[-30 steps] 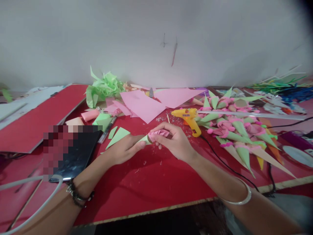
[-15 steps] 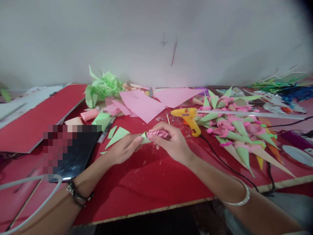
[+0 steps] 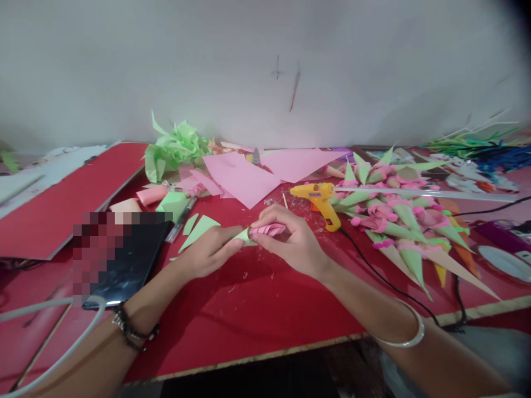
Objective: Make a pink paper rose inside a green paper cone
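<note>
Between my hands, over the red table point(image 3: 249, 309), is a small green paper cone point(image 3: 246, 237) with a folded pink paper piece point(image 3: 269, 229) at its right end. My left hand point(image 3: 209, 251) pinches the green cone between thumb and fingers. The thumb and fingers of my right hand point(image 3: 294, 237) close round the pink piece, whose pleated layers show between them. Cut green paper pieces point(image 3: 203, 228) lie just behind my left hand. Behind my right hand rests a yellow glue gun point(image 3: 321, 202) with a long clear glue stick.
Finished paper cones point(image 3: 398, 221) are heaped at the right, beside a white plate point(image 3: 504, 262). Pink sheets point(image 3: 244, 174) and crumpled green paper point(image 3: 178, 146) lie at the back. A black tablet-like device point(image 3: 133, 265) is at the left. The glue gun's black cord crosses the right side.
My left thumb has shifted slightly on the green cone, and more of the cone shows. My right fingers have moved a little on the pink piece.
</note>
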The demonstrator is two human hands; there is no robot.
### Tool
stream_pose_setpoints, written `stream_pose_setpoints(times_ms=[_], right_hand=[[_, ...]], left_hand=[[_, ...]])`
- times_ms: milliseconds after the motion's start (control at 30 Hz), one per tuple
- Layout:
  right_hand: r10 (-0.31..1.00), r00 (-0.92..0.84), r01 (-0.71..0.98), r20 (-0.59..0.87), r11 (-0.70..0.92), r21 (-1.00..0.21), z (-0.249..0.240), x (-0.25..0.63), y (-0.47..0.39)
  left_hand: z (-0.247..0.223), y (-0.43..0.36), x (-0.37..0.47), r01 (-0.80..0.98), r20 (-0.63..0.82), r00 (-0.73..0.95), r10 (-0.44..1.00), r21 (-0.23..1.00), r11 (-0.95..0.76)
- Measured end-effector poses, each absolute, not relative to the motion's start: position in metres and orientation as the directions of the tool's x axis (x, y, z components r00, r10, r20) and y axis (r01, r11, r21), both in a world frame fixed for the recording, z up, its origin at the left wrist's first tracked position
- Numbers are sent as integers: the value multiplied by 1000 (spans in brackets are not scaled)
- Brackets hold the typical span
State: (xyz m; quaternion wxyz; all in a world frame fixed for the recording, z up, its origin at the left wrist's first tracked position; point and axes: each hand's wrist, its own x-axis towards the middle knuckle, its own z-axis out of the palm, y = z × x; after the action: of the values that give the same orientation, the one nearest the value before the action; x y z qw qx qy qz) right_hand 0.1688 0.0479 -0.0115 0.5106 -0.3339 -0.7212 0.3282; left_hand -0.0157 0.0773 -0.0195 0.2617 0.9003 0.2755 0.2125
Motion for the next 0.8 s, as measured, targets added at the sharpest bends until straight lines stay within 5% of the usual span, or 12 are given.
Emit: stream_pose_setpoints(times_ms=[333,800], right_hand=[[822,-258,164,508,555,-815,-11,169,48],[711,-300,242,637,702,-670,-11,169,46]], left_hand=[[-18,77,-16,473,225,762,607,448,-759],[-19,76,-13,386,277,726,629,594,-706]])
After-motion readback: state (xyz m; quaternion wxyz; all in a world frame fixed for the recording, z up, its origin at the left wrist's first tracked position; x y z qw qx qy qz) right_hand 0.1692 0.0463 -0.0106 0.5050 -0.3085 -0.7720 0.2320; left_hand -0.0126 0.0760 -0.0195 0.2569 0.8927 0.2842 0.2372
